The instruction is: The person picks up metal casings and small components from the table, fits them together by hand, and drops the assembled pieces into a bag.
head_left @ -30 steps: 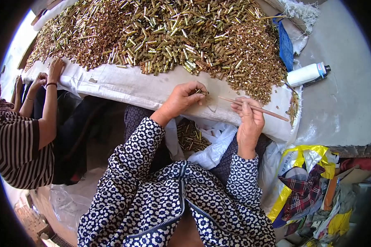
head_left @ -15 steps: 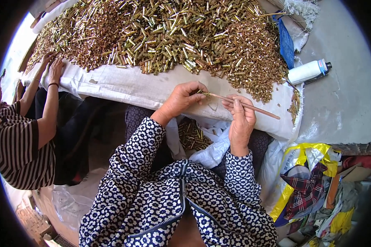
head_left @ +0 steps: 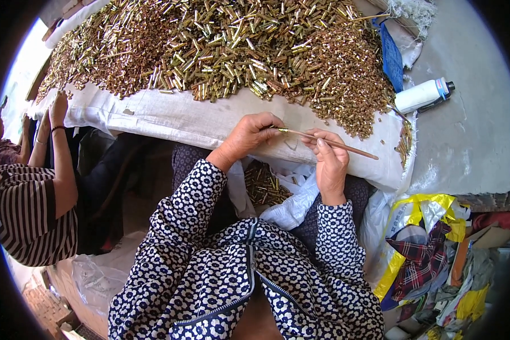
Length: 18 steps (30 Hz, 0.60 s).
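Note:
My right hand [head_left: 333,164] is closed around a thin, reddish-brown stick [head_left: 360,152]. The stick slants across the front edge of the cloth-covered table, its tapered tip reaching my left hand [head_left: 248,136]. At that tip a small brass-coloured metal piece [head_left: 282,130] is pinched between the left thumb and fingers; most of it is hidden by them. Beyond my hands lies a large heap of brass-coloured metal tubes [head_left: 232,51]. Small nut-like metal pieces [head_left: 345,79] are piled at its right side. Below my hands, between my knees, an open white bag [head_left: 292,209] holds more metal tubes [head_left: 260,184].
A white bottle [head_left: 422,97] lies on the grey surface at right, near a blue piece [head_left: 391,56]. A yellow-and-white sack [head_left: 396,260] with cloths stands at lower right. At left, a person in a striped shirt [head_left: 34,212] works at the table's edge.
The stick has shifted a little to the left, toward my left hand. At left, the other person's hands have drawn together at the table's edge.

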Each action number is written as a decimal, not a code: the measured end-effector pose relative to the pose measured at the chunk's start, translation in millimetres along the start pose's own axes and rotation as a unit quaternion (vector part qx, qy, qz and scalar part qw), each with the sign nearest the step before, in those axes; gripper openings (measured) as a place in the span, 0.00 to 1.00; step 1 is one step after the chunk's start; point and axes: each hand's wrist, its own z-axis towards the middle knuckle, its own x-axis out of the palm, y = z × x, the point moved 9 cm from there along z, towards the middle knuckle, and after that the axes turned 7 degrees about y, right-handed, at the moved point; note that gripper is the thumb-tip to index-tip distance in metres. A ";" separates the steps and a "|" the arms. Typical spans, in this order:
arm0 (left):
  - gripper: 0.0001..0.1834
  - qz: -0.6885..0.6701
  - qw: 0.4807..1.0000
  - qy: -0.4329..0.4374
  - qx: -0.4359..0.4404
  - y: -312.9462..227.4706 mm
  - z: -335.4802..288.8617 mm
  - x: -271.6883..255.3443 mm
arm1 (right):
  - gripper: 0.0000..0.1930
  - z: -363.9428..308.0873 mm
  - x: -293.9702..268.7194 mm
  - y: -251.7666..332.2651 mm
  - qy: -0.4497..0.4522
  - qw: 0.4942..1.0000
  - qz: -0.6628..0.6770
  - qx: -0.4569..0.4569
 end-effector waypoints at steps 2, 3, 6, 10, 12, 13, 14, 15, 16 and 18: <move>0.06 0.012 1.000 0.001 -0.002 -0.3 0.6 0.6 | 0.07 0.1 -2.3 -3.3 -0.009 0.999 0.041 0.012; 0.06 0.023 1.000 0.002 -0.004 -0.4 0.8 0.6 | 0.07 0.4 -2.0 -4.2 -0.015 0.999 0.032 0.016; 0.06 0.011 0.998 0.017 -0.053 1.5 2.3 3.0 | 0.07 -2.9 -6.1 -10.8 -0.046 0.998 0.039 0.018; 0.07 0.125 0.989 -0.004 0.073 -13.1 2.1 1.4 | 0.07 -3.3 -4.1 -22.2 -0.081 0.996 0.031 0.029; 0.07 0.115 0.993 0.015 0.012 -6.5 4.5 3.8 | 0.07 -5.5 -4.1 -19.2 -0.089 0.996 0.024 0.022; 0.07 0.118 0.993 0.014 0.012 -5.9 3.9 3.1 | 0.08 -5.4 -2.7 -18.1 -0.090 0.996 0.020 0.017; 0.07 0.127 0.992 0.005 0.020 -6.0 3.3 1.9 | 0.08 -4.9 -1.5 -18.2 -0.088 0.996 0.021 0.016; 0.07 0.135 0.990 -0.004 0.028 -6.8 2.5 0.6 | 0.08 -4.5 -1.4 -19.3 -0.090 0.996 0.021 0.020; 0.07 0.136 0.990 -0.003 0.030 -8.9 3.2 2.3 | 0.08 -3.9 -2.3 -18.9 -0.094 0.995 0.018 0.024; 0.07 0.160 0.987 -0.012 0.029 -13.4 3.5 3.6 | 0.07 0.4 0.5 -11.5 -0.079 0.997 -0.003 0.023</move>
